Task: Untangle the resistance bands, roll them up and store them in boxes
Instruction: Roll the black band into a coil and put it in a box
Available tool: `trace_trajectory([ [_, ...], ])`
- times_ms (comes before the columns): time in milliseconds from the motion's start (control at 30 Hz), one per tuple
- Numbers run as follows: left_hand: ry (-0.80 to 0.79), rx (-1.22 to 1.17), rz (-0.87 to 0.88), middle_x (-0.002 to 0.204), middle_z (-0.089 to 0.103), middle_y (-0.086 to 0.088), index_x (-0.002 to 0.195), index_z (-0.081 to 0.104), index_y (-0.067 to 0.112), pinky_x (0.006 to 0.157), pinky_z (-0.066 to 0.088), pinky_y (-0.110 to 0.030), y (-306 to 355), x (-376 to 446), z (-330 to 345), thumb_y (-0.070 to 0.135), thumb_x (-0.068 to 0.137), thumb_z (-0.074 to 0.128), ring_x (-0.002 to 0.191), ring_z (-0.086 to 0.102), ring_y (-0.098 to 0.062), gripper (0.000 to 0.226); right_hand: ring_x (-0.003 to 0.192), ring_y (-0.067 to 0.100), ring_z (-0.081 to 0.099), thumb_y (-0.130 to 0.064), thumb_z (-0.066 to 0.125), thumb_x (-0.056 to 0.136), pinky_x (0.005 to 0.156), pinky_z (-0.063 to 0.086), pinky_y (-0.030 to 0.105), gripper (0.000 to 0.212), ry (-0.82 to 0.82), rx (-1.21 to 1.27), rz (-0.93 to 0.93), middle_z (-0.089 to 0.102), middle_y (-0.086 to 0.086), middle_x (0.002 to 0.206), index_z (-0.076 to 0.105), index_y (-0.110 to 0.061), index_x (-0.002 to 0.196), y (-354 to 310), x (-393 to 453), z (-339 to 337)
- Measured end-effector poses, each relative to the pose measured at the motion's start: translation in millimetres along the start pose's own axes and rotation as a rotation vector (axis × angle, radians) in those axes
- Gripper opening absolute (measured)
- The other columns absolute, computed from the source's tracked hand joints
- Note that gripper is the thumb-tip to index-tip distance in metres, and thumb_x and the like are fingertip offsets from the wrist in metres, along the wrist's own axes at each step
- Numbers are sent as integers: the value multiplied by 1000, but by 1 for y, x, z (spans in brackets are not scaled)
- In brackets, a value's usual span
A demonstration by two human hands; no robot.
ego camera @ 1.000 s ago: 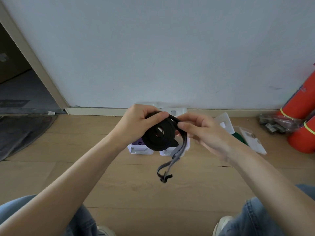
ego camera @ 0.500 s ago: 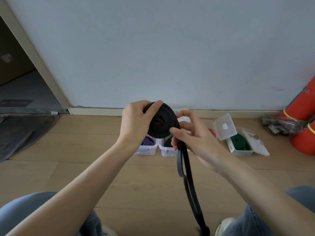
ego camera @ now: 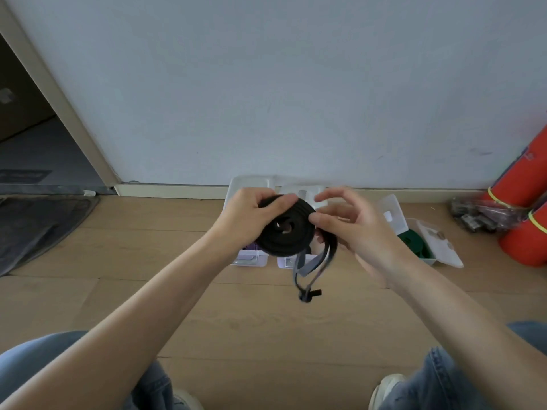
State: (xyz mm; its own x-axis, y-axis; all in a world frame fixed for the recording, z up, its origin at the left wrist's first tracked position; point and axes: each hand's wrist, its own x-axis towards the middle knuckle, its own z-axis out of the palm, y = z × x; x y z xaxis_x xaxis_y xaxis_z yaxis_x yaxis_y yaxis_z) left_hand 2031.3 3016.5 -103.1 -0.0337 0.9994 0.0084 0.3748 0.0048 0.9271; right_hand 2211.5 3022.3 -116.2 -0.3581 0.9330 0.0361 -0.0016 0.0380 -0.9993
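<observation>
above wooden floor (ego camera: 88, 297), left hand (ego camera: 251, 214) grips the black band coil (ego camera: 285, 229), right hand (ego camera: 352, 229) pinches its now-short tail (ego camera: 307, 273); rolling nearly done.

Black band coil (ego camera: 285, 232), green band (ego camera: 412, 239), orange-red rolls (ego camera: 525, 184) with yellow stripes, wood-grain floor (ego camera: 148, 250)

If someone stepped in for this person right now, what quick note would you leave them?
Left hand grips the rolled black rubber resistance band in mid-air.
Right hand holds its loose tail at the coil's edge.
Done: a green rolled band lies in an open clear plastic box; a purple band lies in another.
Left: wind in the tail, then box the black roll.
</observation>
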Motion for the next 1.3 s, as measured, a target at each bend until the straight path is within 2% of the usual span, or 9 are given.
trace_trajectory([
  [100,132,-97,38,62,60,-1,73,66,6,60,42,-27,0,6,-10,35,87,61,59,52,-12,33,57,19,56,-11,60,87,54,48,23,5,-71,116,30,65,6,72,57,-13,90,-2,-3,1],
  [267,342,-158,53,61,60,6,70,64,17,62,43,-29,-1,10,-5,39,89,58,62,53,-13,30,56,24,57,-12,50,94,55,52,30,18,-99,155,7,66,7,84,45,-10,111,0,-7,15],
  [400,380,-120,34,66,59,8,76,60,24,43,41,-14,-6,2,13,44,93,49,49,50,-2,28,67,27,64,-11,56,90,63,57,38,27,-21,151,-35,65,12,82,41,-11,113,5,-7,24],
  [533,190,-202,38,65,51,4,68,59,19,44,39,-13,-2,-3,4,34,92,49,51,45,-4,30,48,21,50,-6,54,92,50,45,26,17,18,2,-93,58,8,61,54,-16,106,2,-1,5],
  [667,-96,-63,-27,72,61,1,87,67,8,61,43,-19,4,-7,3,38,91,54,67,55,-9,33,47,6,51,-8,54,93,47,41,17,27,-52,-262,-183,65,-5,69,64,-31,102,4,-3,8],
  [800,-261,22,-106,83,64,-9,98,66,4,72,44,-24,2,-8,3,41,90,53,77,57,-13,40,45,3,50,-9,62,88,46,39,17,19,24,-300,-190,64,-5,62,59,-28,90,7,-2,9],
  [900,-173,-35,-95,79,61,-4,94,64,5,70,44,-22,-1,-8,8,40,92,51,74,56,-12,37,45,3,53,-13,67,84,44,39,13,14,65,-287,-163,68,0,67,58,-23,85,5,0,8],
  [1033,30,-153,-33,66,56,2,74,59,16,62,44,-25,1,-2,11,32,93,52,62,53,-11,26,50,22,55,-14,64,86,50,46,23,13,4,-92,-72,63,15,65,58,-10,97,3,0,2],
  [1300,333,-189,16,67,57,5,72,57,21,61,43,-24,-2,10,10,37,94,50,63,52,-10,28,51,27,61,-14,38,100,53,53,31,11,-53,63,-28,63,6,66,46,-11,107,4,-4,15],
])
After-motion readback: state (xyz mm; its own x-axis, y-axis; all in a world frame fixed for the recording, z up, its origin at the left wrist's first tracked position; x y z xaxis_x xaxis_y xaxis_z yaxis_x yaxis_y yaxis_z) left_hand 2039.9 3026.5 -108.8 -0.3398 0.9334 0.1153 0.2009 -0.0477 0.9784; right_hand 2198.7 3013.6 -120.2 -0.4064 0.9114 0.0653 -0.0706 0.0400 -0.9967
